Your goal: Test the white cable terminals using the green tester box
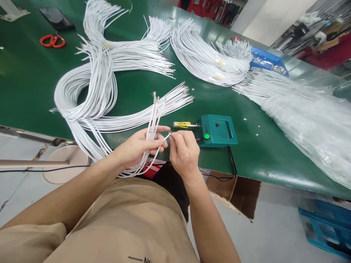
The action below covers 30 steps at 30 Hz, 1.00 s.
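Note:
Several thin white cables (152,124) run through my left hand (137,146), which is closed round them. Their bare ends point up, away from me. One cable is set apart, its tip pinched between left thumb and fingers and reaching toward my right hand (184,149). The right fingers are pressed together at that cable end; the tip itself is mostly hidden by them. Just right of my hands stands a green device (219,129) with a round green button. A yellow clip (182,124) sticks out from its left side. A large looped bundle of white cables (85,106) lies to the left.
More cable bundles (203,54) lie across the back of the green table (137,87). A blue tray (267,60) holds small parts. Clear plastic (307,113) covers cables at right. Orange-handled scissors (52,41) lie beside a phone (56,18). A cardboard box (244,193) stands below the table edge.

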### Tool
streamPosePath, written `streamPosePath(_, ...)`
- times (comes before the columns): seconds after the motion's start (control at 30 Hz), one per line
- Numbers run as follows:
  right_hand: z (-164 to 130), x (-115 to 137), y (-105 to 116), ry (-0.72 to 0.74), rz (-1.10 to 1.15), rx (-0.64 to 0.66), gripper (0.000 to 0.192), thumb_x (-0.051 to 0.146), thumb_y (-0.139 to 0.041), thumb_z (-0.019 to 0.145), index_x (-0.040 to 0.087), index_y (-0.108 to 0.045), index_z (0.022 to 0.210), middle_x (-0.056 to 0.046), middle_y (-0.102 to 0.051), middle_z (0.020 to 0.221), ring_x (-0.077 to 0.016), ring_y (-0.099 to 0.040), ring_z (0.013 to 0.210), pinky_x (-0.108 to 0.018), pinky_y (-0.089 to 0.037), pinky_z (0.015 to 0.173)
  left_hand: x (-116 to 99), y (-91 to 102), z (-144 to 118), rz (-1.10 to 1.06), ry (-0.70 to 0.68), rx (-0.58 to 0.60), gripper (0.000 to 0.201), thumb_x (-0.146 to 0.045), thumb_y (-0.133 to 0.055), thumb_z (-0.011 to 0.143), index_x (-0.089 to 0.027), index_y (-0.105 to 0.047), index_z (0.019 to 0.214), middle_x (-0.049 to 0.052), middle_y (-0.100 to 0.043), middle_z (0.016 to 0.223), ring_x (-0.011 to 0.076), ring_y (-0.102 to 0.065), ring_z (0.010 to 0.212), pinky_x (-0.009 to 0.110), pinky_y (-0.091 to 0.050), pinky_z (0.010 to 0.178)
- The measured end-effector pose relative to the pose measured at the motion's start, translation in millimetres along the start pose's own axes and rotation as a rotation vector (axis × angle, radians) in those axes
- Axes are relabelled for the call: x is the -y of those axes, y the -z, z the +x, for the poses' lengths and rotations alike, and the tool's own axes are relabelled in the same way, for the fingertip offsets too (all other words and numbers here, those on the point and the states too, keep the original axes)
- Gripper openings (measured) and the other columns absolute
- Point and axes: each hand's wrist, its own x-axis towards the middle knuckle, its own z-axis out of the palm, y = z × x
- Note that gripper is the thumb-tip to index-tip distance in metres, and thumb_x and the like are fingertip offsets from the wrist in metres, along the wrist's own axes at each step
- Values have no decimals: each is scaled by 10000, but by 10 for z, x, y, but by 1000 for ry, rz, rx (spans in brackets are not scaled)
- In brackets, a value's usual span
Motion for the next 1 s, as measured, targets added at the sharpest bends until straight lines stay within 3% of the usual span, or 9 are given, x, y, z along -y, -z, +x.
streamPosePath(0.1,51,-141,76,55,-75,98,207,199,-417,931,188,-622,954,-88,-647,913,-201,-550,852,-329,-422,781,-7,10,62,2,0,-6,411,-179,-658,799,-143,-544,1192,21,-631,760,91,-572,670,157,-389,520)
streamPosePath(0.2,184,-307,204,5,-163,135,233,228,-451,925,173,-594,1101,-98,-662,1062,-233,-538,966,-363,-395,845,-5,-5,147,76,-30,-34,437,-190,-658,795,-154,-508,1204,19,-632,758,102,-578,675,164,-393,513)
streamPosePath(0.27,289,-425,276,-17,-236,187,219,207,-477,905,169,-598,1084,-97,-668,1081,-251,-525,995,-382,-373,873,3,-25,211,162,-65,-58,441,-219,-659,794,-166,-496,1201,21,-635,765,109,-581,673,160,-366,472)
streamPosePath(0.43,461,-632,332,24,-310,386,143,147,-515,857,179,-635,928,-69,-695,878,-233,-541,868,-373,-362,860,29,-77,360,325,-130,-112,436,-273,-659,788,-179,-482,1175,19,-637,762,120,-592,661,163,-345,433)
streamPosePath(0.6,474,-656,316,90,-354,429,190,128,-544,829,148,-641,991,-104,-674,986,-267,-511,987,-396,-342,914,30,-86,469,389,-133,-133,421,-281,-648,791,-177,-476,1161,20,-646,764,126,-604,663,181,-399,474)
streamPosePath(0.83,480,-612,233,129,-480,469,346,120,-488,857,56,-566,1189,-166,-617,979,-297,-494,940,-435,-333,907,36,-76,537,437,-125,-148,422,-287,-655,778,-179,-484,1148,30,-662,776,139,-626,665,172,-379,440)
streamPosePath(1.0,530,-635,250,145,-429,492,273,99,-468,862,99,-619,1090,-147,-653,941,-283,-502,905,-413,-353,845,26,-78,541,474,-112,-167,405,-271,-638,785,-168,-483,1144,32,-660,772,143,-633,669,174,-385,432)
